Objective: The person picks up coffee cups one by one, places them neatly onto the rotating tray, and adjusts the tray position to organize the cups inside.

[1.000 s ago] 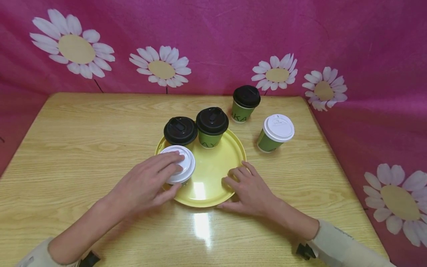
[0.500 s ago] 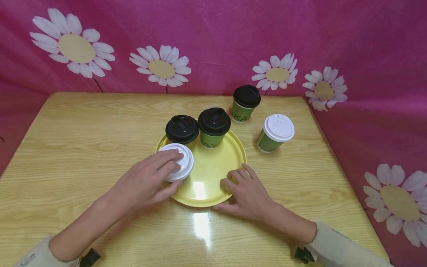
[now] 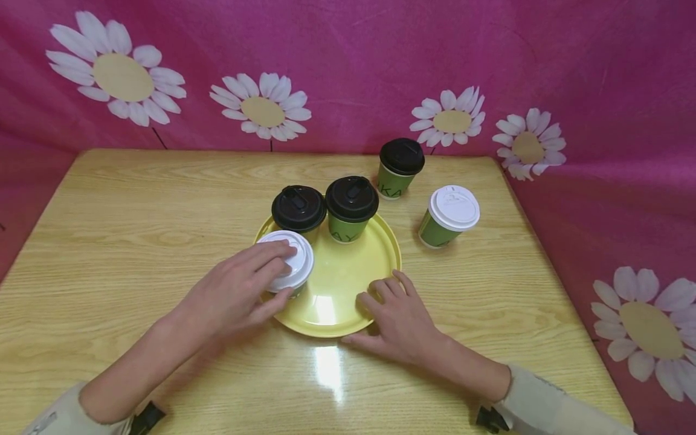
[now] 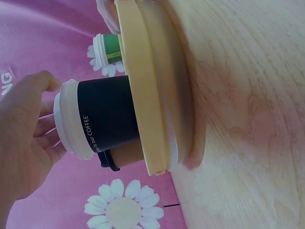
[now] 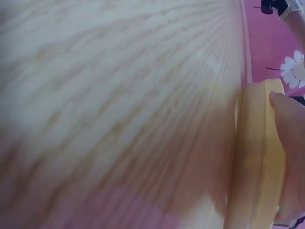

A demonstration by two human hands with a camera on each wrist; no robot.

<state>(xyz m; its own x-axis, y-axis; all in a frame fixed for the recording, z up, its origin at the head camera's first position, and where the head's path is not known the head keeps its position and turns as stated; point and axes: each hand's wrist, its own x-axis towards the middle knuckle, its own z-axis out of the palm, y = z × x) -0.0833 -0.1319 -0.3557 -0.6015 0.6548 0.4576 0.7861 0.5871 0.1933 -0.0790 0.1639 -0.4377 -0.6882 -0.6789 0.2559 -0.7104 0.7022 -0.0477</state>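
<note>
A round yellow tray (image 3: pixel 348 302) carries a white-lidded paper coffee cup (image 3: pixel 290 266) and two black-lidded cups, one at the far left (image 3: pixel 299 208) and one beside it (image 3: pixel 350 208). My left hand (image 3: pixel 236 296) holds the white-lidded cup by its lid, fingers over the top and thumb at the near side. The left wrist view shows this cup's dark sleeve (image 4: pixel 107 112) upright on the tray. At the tray's near right edge, my right hand (image 3: pixel 399 317) grips the rim, fingers on the inner side. In the right wrist view the thumb (image 5: pixel 281 105) lies against the tray's rim (image 5: pixel 271 162).
Off the tray, a green cup with a black lid (image 3: pixel 399 169) stands at the back right. A green cup with a white lid (image 3: pixel 448 217) stands nearer, right of the tray. A pink cloth with daisies (image 3: pixel 348 66) hangs behind the wooden table (image 3: pixel 163 199).
The tray turns slightly clockwise: the black-lidded cups on it shift right, the white-lidded cup shifts away and left with my left hand. My right hand slides a little left and nearer.
</note>
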